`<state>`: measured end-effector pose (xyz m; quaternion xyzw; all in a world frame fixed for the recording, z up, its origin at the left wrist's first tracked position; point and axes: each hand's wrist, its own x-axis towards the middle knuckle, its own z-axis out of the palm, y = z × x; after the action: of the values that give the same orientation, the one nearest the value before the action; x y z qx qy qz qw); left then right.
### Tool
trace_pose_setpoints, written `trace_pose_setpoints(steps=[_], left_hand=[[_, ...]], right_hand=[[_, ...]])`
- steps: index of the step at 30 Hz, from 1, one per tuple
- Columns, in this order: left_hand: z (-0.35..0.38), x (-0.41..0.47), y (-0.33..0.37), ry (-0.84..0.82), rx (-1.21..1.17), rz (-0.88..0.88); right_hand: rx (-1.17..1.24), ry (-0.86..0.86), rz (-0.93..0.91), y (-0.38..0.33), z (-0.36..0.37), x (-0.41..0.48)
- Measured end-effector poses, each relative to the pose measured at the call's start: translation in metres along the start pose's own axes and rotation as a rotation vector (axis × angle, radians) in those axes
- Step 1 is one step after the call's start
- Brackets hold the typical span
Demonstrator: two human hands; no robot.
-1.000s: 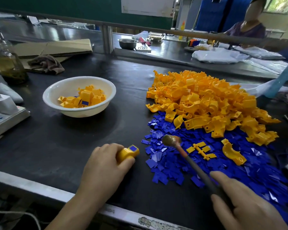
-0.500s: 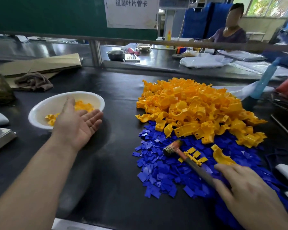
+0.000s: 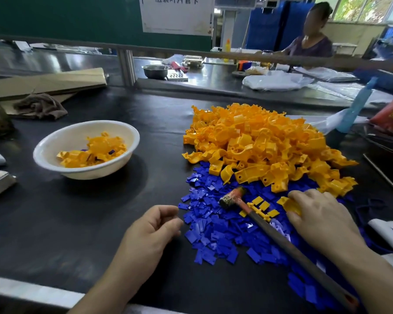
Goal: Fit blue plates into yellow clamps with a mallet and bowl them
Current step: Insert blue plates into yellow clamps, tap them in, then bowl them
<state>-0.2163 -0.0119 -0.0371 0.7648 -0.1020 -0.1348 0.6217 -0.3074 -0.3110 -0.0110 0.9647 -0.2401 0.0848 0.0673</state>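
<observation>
A big heap of yellow clamps (image 3: 259, 143) lies right of centre, with a spread of small blue plates (image 3: 213, 236) in front of it. The mallet (image 3: 233, 198) lies loose on the blue plates, its handle running toward the lower right. My right hand (image 3: 322, 220) is closed over a single yellow clamp (image 3: 289, 205) at the heap's near edge, just right of the handle. My left hand (image 3: 150, 232) hovers at the left edge of the blue plates, fingers loosely curled and empty. The white bowl (image 3: 55, 143) at the left holds several fitted clamps.
A yellow sprue piece (image 3: 260, 206) lies across the mallet handle. A brown rag (image 3: 39, 106) and cardboard (image 3: 50, 81) sit at the back left. A rail (image 3: 281, 57) divides off the far bench, where another person sits. Bags and a blue bottle (image 3: 354, 107) crowd the right.
My left hand has come back from the bowl to the edge of the blue plates. My right hand has left the mallet handle and closed on a yellow clamp.
</observation>
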Motion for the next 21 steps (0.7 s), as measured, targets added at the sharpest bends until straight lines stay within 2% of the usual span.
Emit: trace_pose_setpoints(steps=[3, 7, 12, 21], left_hand=[[0.001, -0.003, -0.001, -0.013, 0.085, 0.03], [0.003, -0.004, -0.004, -0.007, 0.2, 0.091], [0.006, -0.005, -0.005, -0.007, 0.275, 0.153], [0.007, -0.006, -0.005, -0.006, 0.345, 0.193]], right_hand=[[0.046, 0.078, -0.032, -0.016, -0.005, -0.002], [0.073, 0.009, -0.188, -0.043, -0.011, 0.003], [0.086, -0.169, -0.151, -0.046, -0.017, 0.021], [0.434, -0.151, -0.006, -0.044, -0.016, 0.022]])
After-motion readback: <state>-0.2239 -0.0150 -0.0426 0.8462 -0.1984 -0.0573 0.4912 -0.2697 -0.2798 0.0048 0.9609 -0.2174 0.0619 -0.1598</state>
